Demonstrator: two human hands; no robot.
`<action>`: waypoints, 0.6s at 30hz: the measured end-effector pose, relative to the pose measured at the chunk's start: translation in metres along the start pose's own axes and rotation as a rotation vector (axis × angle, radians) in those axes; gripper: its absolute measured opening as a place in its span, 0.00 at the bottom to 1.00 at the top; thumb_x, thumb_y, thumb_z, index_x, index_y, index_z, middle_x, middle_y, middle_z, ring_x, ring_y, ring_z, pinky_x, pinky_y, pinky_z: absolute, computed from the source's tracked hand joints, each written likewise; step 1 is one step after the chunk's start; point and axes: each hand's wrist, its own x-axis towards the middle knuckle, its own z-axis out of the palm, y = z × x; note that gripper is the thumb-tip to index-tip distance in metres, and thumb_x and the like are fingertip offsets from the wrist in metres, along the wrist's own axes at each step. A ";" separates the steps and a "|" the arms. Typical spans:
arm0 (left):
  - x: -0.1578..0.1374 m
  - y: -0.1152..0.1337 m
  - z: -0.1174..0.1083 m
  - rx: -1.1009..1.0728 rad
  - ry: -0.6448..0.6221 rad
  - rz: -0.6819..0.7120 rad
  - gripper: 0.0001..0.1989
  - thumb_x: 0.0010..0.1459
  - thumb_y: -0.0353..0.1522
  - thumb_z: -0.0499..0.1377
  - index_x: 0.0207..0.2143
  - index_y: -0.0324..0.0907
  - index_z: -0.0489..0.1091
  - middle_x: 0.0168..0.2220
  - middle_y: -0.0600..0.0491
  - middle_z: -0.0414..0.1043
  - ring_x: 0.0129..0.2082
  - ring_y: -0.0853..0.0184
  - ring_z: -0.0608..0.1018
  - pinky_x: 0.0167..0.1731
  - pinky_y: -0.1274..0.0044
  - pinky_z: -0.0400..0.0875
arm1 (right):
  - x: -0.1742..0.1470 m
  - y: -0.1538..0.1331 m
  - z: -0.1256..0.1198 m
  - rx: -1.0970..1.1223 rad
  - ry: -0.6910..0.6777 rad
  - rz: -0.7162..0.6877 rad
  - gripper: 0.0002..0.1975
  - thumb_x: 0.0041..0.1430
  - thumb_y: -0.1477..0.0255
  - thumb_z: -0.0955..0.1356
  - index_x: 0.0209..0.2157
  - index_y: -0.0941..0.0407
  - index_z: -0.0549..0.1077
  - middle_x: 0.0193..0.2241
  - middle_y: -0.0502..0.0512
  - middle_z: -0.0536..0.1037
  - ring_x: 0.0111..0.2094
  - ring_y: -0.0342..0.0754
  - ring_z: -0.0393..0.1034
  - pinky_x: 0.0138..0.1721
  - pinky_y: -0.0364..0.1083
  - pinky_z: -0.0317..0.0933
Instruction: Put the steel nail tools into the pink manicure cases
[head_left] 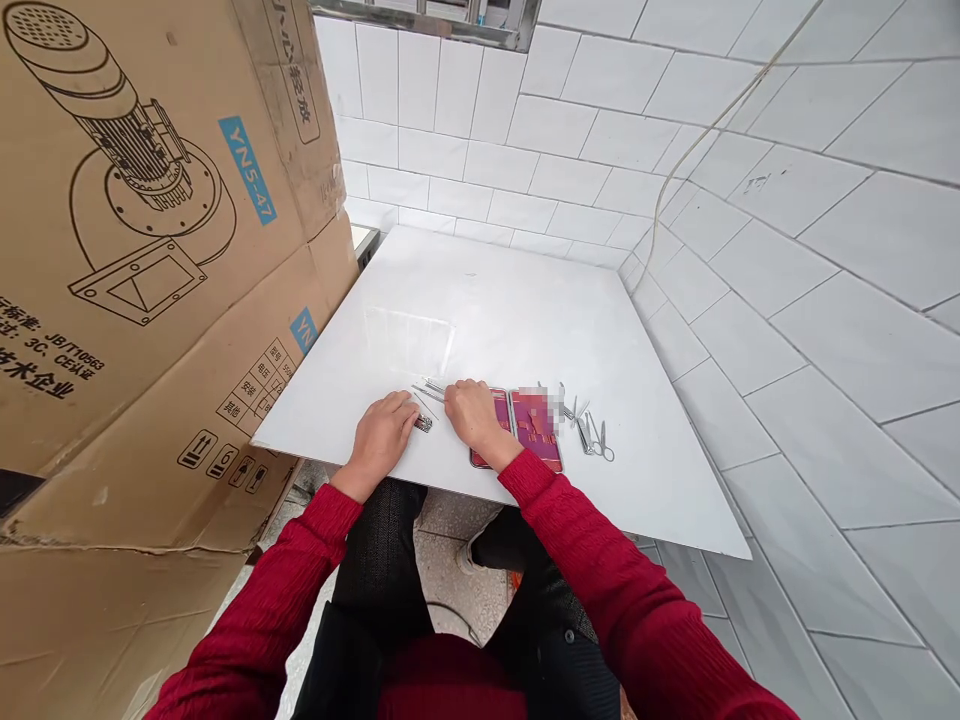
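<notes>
On the white table, my left hand point(384, 432) has its fingers curled, and nail clippers point(424, 423) stick out from beside its thumb. My right hand point(474, 412) is closed, palm down, with slim metal tools point(430, 389) reaching left from its fingertips; their exact kind is too small to tell. Partly behind that hand and wrist lies an open manicure case point(543, 455) with a purple-red lining and small loops. To the case's right are small scissors point(602, 449), another nail clipper point(583, 435) and several small metal tools.
A large cardboard box point(247, 270) with a printed blower stands along the table's left side. White tiled walls point(810, 300) enclose the back and right. A pale cable point(675, 165) hangs down the corner. My legs are under the table's front edge point(480, 497).
</notes>
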 end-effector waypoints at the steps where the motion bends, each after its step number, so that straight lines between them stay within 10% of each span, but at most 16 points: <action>1: 0.002 0.001 0.002 0.003 -0.008 0.000 0.13 0.69 0.32 0.52 0.43 0.44 0.77 0.52 0.45 0.76 0.50 0.56 0.77 0.49 0.62 0.75 | 0.000 0.000 0.000 0.002 -0.008 0.009 0.13 0.68 0.77 0.61 0.41 0.59 0.78 0.40 0.63 0.80 0.45 0.54 0.72 0.45 0.49 0.56; 18: 0.016 0.000 0.004 0.033 0.066 -0.004 0.12 0.68 0.30 0.52 0.42 0.43 0.77 0.52 0.45 0.76 0.51 0.56 0.77 0.49 0.63 0.74 | 0.001 0.012 -0.001 0.144 0.008 0.091 0.11 0.67 0.77 0.62 0.38 0.57 0.78 0.38 0.58 0.81 0.39 0.49 0.74 0.35 0.45 0.54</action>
